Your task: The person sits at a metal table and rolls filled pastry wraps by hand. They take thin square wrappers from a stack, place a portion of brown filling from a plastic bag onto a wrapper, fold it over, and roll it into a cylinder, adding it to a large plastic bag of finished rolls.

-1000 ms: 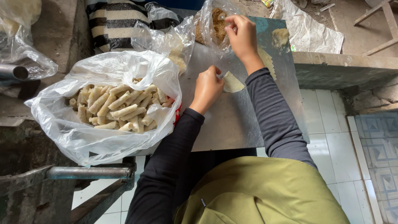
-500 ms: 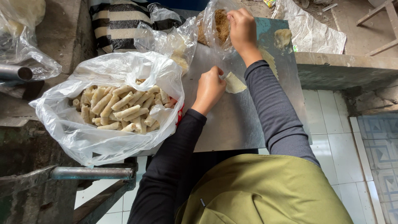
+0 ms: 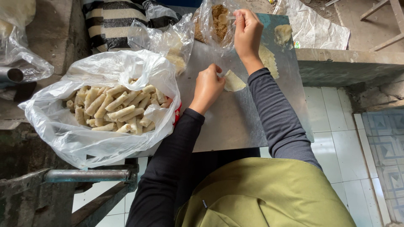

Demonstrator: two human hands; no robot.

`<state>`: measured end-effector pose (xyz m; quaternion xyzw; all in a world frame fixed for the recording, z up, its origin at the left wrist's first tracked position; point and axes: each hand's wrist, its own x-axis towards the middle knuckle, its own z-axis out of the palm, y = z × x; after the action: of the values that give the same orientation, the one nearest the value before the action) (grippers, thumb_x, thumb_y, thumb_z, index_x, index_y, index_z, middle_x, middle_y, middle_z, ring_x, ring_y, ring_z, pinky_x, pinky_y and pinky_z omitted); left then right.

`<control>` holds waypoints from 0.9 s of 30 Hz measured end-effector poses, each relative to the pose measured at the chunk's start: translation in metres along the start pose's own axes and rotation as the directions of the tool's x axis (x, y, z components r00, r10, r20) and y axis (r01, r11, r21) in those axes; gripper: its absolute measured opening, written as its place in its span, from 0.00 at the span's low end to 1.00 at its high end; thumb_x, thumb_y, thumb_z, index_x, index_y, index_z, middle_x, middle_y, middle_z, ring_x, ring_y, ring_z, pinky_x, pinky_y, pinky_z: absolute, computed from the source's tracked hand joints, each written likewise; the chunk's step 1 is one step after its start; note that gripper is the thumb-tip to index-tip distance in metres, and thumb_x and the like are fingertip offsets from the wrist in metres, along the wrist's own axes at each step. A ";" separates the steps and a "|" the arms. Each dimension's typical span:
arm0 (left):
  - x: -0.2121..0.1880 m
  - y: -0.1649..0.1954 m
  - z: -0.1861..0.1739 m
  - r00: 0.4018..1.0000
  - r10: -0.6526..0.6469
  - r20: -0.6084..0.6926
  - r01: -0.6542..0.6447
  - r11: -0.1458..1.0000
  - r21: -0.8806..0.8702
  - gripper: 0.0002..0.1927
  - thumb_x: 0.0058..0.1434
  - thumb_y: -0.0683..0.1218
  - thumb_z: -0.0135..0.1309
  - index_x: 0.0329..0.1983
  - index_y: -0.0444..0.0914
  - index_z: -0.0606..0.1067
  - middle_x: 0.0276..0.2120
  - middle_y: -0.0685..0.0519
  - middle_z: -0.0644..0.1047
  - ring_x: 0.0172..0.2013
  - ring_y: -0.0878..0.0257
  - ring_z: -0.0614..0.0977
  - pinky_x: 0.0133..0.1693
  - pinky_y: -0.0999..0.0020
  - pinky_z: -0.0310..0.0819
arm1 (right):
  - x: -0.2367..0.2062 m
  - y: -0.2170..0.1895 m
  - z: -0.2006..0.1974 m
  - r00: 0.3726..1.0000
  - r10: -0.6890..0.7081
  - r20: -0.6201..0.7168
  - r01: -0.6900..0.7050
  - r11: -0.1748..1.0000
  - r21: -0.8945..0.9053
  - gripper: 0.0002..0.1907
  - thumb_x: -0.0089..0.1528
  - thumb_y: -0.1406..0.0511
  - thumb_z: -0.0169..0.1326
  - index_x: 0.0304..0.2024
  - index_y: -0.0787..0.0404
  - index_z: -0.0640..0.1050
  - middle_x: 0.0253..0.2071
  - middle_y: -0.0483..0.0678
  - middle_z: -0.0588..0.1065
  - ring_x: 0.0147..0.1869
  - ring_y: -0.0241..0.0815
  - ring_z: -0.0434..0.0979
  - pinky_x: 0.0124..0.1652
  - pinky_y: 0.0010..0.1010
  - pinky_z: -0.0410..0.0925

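Observation:
A pale thin wrapper sheet [image 3: 233, 81] lies on the grey metal work surface [image 3: 235, 122]. My left hand [image 3: 207, 87] rests on the sheet's left edge, fingers curled on it. My right hand [image 3: 247, 30] is raised at the far side, pinching something at the mouth of a clear bag of brown crumbly filling [image 3: 215, 21]. To the left, a big clear plastic bag [image 3: 75, 134] holds several pale rolled sticks [image 3: 115, 109].
More pale wrappers [image 3: 268, 59] and a dough lump [image 3: 283, 33] lie beyond my right arm. Another clear bag [image 3: 170, 42] and a striped cloth [image 3: 111, 21] sit at the back. A metal pipe [image 3: 84, 175] runs low left; tiled floor [image 3: 336, 126] lies to the right.
My right hand has stayed at the filling bag, shifting a little. My left hand has slid slightly along the wrapper's edge.

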<state>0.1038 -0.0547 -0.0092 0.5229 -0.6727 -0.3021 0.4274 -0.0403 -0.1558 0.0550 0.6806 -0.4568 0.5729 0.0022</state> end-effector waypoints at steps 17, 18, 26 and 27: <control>-0.004 0.007 -0.006 0.998 0.053 -0.015 -0.053 0.998 0.023 0.12 0.53 0.37 0.54 0.42 0.32 0.77 0.28 0.43 0.82 0.33 0.46 0.84 0.38 0.55 0.77 | -0.002 0.010 -0.004 0.825 0.564 -0.044 -0.515 0.781 0.354 0.12 0.69 0.65 0.51 0.38 0.65 0.83 0.27 0.43 0.78 0.24 0.26 0.68 0.25 0.23 0.61; -0.005 0.008 -0.007 0.999 0.052 -0.016 -0.052 0.998 0.022 0.12 0.53 0.37 0.54 0.42 0.32 0.77 0.28 0.43 0.82 0.33 0.46 0.84 0.38 0.55 0.77 | -0.002 0.012 -0.007 0.789 0.614 -0.011 -0.559 0.726 0.401 0.12 0.68 0.66 0.51 0.38 0.65 0.82 0.27 0.43 0.79 0.23 0.26 0.68 0.24 0.22 0.60; -0.003 0.014 -0.013 0.995 -0.073 0.065 0.076 0.996 -0.049 0.14 0.54 0.40 0.56 0.44 0.31 0.76 0.30 0.42 0.82 0.33 0.49 0.85 0.37 0.59 0.78 | -0.041 0.034 -0.080 0.687 0.685 0.243 -0.617 0.373 0.693 0.08 0.70 0.67 0.52 0.41 0.66 0.80 0.31 0.45 0.77 0.27 0.29 0.70 0.26 0.21 0.61; -0.003 0.015 -0.014 0.995 -0.077 0.067 0.080 0.996 -0.047 0.14 0.54 0.40 0.56 0.44 0.31 0.77 0.30 0.42 0.82 0.33 0.49 0.85 0.37 0.59 0.78 | -0.054 0.035 -0.091 0.674 0.689 0.268 -0.638 0.359 0.681 0.08 0.70 0.67 0.52 0.41 0.65 0.81 0.31 0.44 0.77 0.28 0.28 0.70 0.27 0.20 0.61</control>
<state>0.1097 -0.0469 0.0089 0.5280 -0.6575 -0.3521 0.4062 -0.1286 -0.0948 0.0263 0.3594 -0.4225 0.6760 -0.4851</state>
